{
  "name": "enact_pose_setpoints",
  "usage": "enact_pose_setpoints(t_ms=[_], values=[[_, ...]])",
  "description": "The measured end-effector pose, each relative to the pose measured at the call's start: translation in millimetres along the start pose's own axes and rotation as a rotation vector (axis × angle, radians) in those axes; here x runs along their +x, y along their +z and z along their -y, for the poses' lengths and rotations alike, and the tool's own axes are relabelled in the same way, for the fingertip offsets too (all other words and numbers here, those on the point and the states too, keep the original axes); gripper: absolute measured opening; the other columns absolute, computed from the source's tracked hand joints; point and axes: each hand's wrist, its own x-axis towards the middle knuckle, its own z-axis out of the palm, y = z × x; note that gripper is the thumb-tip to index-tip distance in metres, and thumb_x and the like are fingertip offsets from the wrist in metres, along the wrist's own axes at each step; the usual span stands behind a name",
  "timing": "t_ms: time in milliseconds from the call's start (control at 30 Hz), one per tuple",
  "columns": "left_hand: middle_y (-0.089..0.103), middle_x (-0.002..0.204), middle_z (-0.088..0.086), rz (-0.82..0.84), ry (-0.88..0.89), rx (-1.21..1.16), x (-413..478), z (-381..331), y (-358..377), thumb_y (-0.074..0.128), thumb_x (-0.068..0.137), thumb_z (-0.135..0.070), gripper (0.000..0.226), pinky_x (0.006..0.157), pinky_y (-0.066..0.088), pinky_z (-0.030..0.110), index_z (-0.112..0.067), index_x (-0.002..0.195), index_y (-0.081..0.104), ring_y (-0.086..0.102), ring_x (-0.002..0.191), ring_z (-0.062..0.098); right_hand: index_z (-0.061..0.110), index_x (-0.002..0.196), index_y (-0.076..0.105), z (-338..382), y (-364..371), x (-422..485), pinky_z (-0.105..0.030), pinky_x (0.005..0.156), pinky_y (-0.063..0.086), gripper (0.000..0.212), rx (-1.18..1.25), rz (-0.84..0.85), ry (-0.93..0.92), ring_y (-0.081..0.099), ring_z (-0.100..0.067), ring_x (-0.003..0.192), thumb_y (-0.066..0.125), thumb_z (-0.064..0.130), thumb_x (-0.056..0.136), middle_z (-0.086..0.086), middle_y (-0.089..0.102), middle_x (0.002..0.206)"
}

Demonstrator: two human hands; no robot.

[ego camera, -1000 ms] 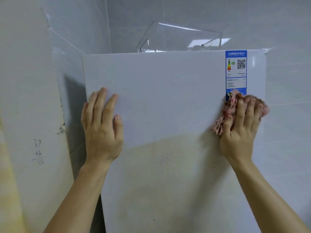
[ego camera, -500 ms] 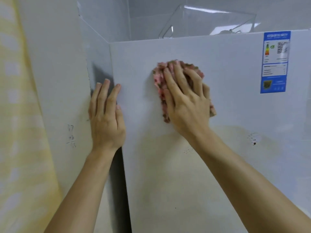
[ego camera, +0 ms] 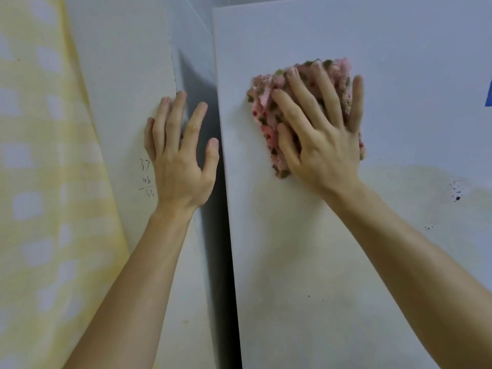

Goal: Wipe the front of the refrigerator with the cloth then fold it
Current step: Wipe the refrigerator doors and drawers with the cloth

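The white refrigerator front [ego camera: 332,262] fills the right half of the view, with a yellowish stain and dark specks across its middle. A crumpled pink and green cloth [ego camera: 266,113] lies pressed flat against the upper left part of that front under my right hand [ego camera: 319,134], whose fingers are spread over it. My left hand [ego camera: 181,155] is open, fingers apart, just left of the refrigerator's left edge, over the dark gap and the wall beside it.
A white wall panel [ego camera: 125,102] with pencilled numbers stands left of the refrigerator. A yellow checked curtain [ego camera: 45,182] hangs at the far left. A corner of a blue label [ego camera: 489,95] shows at the right edge.
My right hand has swept the cloth from the label at the refrigerator's right side across to its left part. My left hand has come off the front and now sits beside its left edge.
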Motion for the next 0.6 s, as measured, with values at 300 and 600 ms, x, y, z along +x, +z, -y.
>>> enact_pose_setpoints(t_ms=[300, 600], values=[[0.046, 0.161, 0.008, -0.074, 0.022, -0.008, -2, 2, 6, 0.059, 0.096, -0.026, 0.053, 0.126, 0.022, 0.056, -0.014, 0.147, 0.056, 0.033, 0.154, 0.034, 0.027, 0.163, 0.032, 32, -1, -12, -0.054, 0.129, 0.015, 0.056, 0.002, 0.131, 0.100, 0.021, -0.033, 0.159, 0.030, 0.049, 0.112, -0.007, 0.027, 0.171], [0.046, 0.160, 0.007, -0.079, 0.013, 0.006, -3, 2, 6, 0.058, 0.097, -0.017, 0.047, 0.126, 0.022, 0.055, -0.014, 0.144, 0.058, 0.032, 0.154, 0.032, 0.022, 0.144, 0.063, 5, 5, 10, -0.039, 0.113, 0.044, 0.039, 0.089, -0.064, -0.141, 0.056, -0.024, 0.139, 0.054, 0.036, 0.109, 0.000, 0.058, 0.151]])
